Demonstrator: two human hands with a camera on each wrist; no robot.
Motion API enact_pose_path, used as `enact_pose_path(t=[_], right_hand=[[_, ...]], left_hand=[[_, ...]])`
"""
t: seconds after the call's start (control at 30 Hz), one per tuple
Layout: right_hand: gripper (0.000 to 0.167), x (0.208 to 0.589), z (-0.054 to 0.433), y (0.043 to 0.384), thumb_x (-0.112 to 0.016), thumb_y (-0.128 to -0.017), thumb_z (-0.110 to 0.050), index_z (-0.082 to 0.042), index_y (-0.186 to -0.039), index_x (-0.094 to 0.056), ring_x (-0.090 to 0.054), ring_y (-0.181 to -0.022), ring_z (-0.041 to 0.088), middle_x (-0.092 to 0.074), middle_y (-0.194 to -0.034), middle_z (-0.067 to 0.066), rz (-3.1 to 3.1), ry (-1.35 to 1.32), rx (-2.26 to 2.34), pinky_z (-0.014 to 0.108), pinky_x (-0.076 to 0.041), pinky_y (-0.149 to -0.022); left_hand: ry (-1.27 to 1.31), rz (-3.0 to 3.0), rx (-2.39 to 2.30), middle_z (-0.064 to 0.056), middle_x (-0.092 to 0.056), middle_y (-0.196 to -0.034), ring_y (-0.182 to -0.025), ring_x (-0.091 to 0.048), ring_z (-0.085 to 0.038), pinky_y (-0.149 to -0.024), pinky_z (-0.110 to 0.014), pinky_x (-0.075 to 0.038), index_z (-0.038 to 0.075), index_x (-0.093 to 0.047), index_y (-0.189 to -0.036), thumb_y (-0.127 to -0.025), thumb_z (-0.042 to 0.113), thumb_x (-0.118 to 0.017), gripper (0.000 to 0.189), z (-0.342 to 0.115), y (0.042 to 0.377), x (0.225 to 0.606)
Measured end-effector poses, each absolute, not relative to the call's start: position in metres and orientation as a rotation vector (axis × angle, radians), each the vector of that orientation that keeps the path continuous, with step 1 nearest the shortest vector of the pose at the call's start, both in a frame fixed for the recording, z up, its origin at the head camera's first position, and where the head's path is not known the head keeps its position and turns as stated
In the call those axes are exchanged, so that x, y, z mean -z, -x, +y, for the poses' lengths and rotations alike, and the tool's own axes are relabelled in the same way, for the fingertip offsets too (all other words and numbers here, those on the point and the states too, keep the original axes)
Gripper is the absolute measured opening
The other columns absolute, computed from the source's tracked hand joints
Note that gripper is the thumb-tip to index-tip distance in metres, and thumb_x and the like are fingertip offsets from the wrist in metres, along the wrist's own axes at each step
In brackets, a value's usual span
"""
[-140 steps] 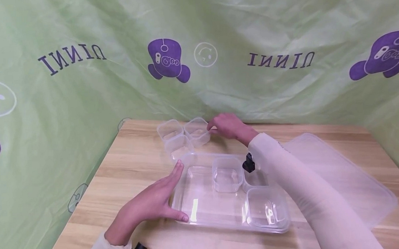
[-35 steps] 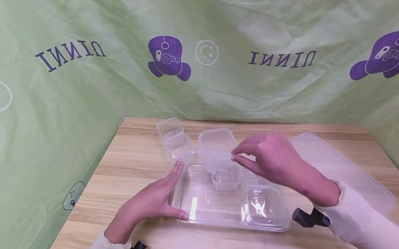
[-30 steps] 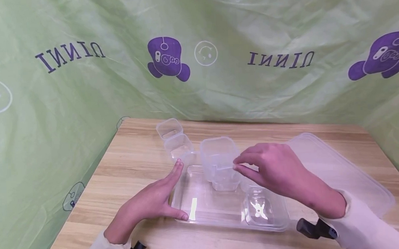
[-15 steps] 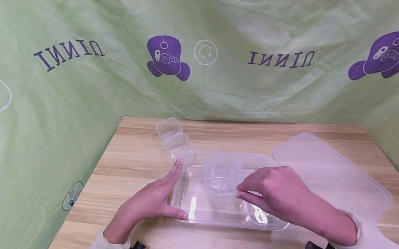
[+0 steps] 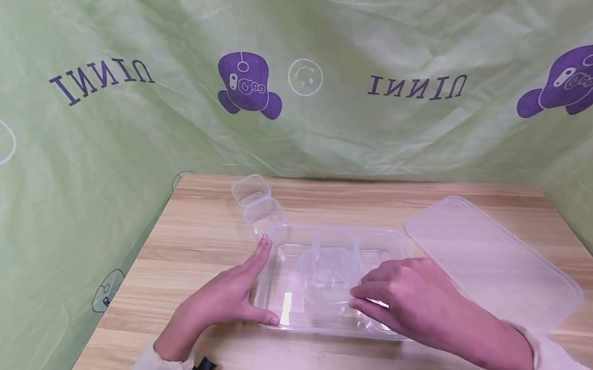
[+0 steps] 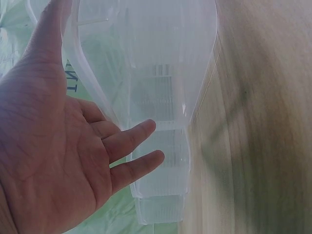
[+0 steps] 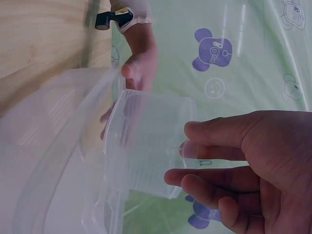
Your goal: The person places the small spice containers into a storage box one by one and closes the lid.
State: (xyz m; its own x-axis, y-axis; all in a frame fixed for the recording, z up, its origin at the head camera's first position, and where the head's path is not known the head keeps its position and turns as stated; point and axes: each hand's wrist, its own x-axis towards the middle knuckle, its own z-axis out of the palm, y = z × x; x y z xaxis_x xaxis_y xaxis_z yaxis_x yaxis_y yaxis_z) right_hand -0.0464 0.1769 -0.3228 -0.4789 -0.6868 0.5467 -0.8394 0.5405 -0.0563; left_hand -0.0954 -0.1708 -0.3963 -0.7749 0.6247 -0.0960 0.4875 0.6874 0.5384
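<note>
My left hand (image 5: 224, 296) rests at the left end of a large clear plastic box (image 5: 321, 331), thumb and fingers spread straight along it; the left wrist view shows the palm beside its wall. Between thumb and fingertips, my right hand (image 5: 405, 298) pinches the right rim of a small clear container (image 5: 324, 279). This container is in front of another small container (image 5: 335, 239), low over the middle of the box; whether it touches the bottom I cannot tell. Other small containers in the box's right half are partly hidden by my right hand.
Two small clear containers (image 5: 265, 217) stand touching each other behind the box's left back corner. A large translucent lid (image 5: 495, 265) lies flat on the wooden table (image 5: 204, 210) at the right. A green printed cloth (image 5: 344, 134) hangs behind and around the sides.
My right hand took the small container from the back group, carried it forward and right over the box, then lowered it toward the front middle. My left hand has stayed in place.
</note>
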Motion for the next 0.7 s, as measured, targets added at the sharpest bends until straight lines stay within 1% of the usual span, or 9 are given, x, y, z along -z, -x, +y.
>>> enact_pose_path(t=[0.07, 0.17, 0.27, 0.33, 0.4, 0.47, 0.53, 0.57, 0.7], right_hand=[[0.041, 0.324, 0.177, 0.046, -0.051, -0.109, -0.043, -0.027, -0.084, -0.08, -0.065, -0.066, -0.001, -0.071, -0.081, -0.02, -2.302, -1.242, -0.439, 0.021, -0.049, -0.049], [0.044, 0.325, 0.176, 0.045, -0.047, -0.11, -0.044, -0.027, -0.083, -0.079, -0.063, -0.065, -0.001, -0.07, -0.079, -0.021, -2.291, -1.245, -0.447, 0.019, -0.047, -0.049], [0.036, 0.328, 0.176, 0.045, -0.055, -0.107, -0.041, -0.029, -0.081, -0.076, -0.06, -0.064, -0.002, -0.068, -0.078, -0.022, -2.296, -1.243, -0.452, 0.017, -0.045, -0.049], [0.028, 0.33, 0.175, 0.044, -0.063, -0.103, -0.038, -0.03, -0.078, -0.073, -0.059, -0.063, -0.002, -0.067, -0.076, -0.023, -2.31, -1.244, -0.446, 0.016, -0.043, -0.048], [0.023, 0.331, 0.174, 0.044, -0.072, -0.096, -0.035, -0.031, -0.074, -0.068, -0.054, -0.061, -0.004, -0.063, -0.073, -0.024, -2.331, -1.249, -0.437, 0.014, -0.039, -0.047], [0.025, 0.332, 0.174, 0.043, -0.077, -0.091, -0.032, -0.032, -0.07, -0.063, -0.048, -0.059, -0.004, -0.058, -0.069, -0.025, -2.35, -1.26, -0.424, 0.013, -0.035, -0.047], [0.03, 0.333, 0.174, 0.043, -0.08, -0.087, -0.03, -0.032, -0.066, -0.058, -0.04, -0.056, -0.005, -0.05, -0.065, -0.025, -2.365, -1.267, -0.41, 0.012, -0.029, -0.046], [0.032, 0.334, 0.174, 0.043, -0.08, -0.086, -0.03, -0.032, -0.065, -0.056, -0.037, -0.056, -0.005, -0.047, -0.063, -0.024, -2.371, -1.269, -0.402, 0.012, -0.027, -0.046], [0.037, 0.336, 0.174, 0.043, -0.081, -0.085, -0.03, -0.031, -0.063, -0.051, -0.033, -0.055, -0.004, -0.041, -0.061, -0.023, -2.391, -1.276, -0.384, 0.013, -0.025, -0.046]], left_hand=[[-0.887, 2.625, -0.728, -0.007, 0.006, -0.17, -0.152, -0.018, -0.025, -0.12, -0.043, -0.027, 0.01, 0.006, -0.165, -0.07, 0.076, -0.079, 0.143, -0.171, 0.096, 0.396], [-0.886, 2.623, -0.733, -0.008, 0.006, -0.17, -0.152, -0.018, -0.025, -0.12, -0.043, -0.027, 0.01, 0.005, -0.165, -0.07, 0.073, -0.081, 0.143, -0.171, 0.096, 0.395], [-0.889, 2.628, -0.729, -0.008, 0.006, -0.17, -0.152, -0.018, -0.025, -0.12, -0.043, -0.027, 0.009, 0.005, -0.165, -0.07, 0.074, -0.081, 0.143, -0.171, 0.096, 0.396], [-0.891, 2.63, -0.724, -0.008, 0.006, -0.17, -0.152, -0.018, -0.024, -0.12, -0.043, -0.027, 0.009, 0.005, -0.165, -0.069, 0.076, -0.078, 0.143, -0.171, 0.096, 0.396], [-0.892, 2.631, -0.72, -0.007, 0.006, -0.17, -0.152, -0.018, -0.024, -0.12, -0.043, -0.027, 0.009, 0.005, -0.165, -0.069, 0.079, -0.076, 0.144, -0.171, 0.096, 0.396], [-0.892, 2.631, -0.717, -0.007, 0.007, -0.17, -0.152, -0.018, -0.024, -0.12, -0.043, -0.028, 0.009, 0.005, -0.165, -0.068, 0.081, -0.075, 0.144, -0.171, 0.096, 0.396], [-0.897, 2.632, -0.72, -0.008, 0.006, -0.17, -0.152, -0.019, -0.025, -0.119, -0.044, -0.028, 0.008, 0.005, -0.165, -0.069, 0.081, -0.074, 0.144, -0.171, 0.096, 0.396], [-0.895, 2.631, -0.721, -0.008, 0.006, -0.17, -0.152, -0.019, -0.025, -0.119, -0.044, -0.028, 0.008, 0.005, -0.165, -0.068, 0.081, -0.074, 0.144, -0.171, 0.096, 0.396], [-0.888, 2.632, -0.724, -0.009, 0.005, -0.17, -0.151, -0.019, -0.026, -0.12, -0.043, -0.027, 0.009, 0.006, -0.165, -0.068, 0.081, -0.074, 0.145, -0.171, 0.095, 0.395]])
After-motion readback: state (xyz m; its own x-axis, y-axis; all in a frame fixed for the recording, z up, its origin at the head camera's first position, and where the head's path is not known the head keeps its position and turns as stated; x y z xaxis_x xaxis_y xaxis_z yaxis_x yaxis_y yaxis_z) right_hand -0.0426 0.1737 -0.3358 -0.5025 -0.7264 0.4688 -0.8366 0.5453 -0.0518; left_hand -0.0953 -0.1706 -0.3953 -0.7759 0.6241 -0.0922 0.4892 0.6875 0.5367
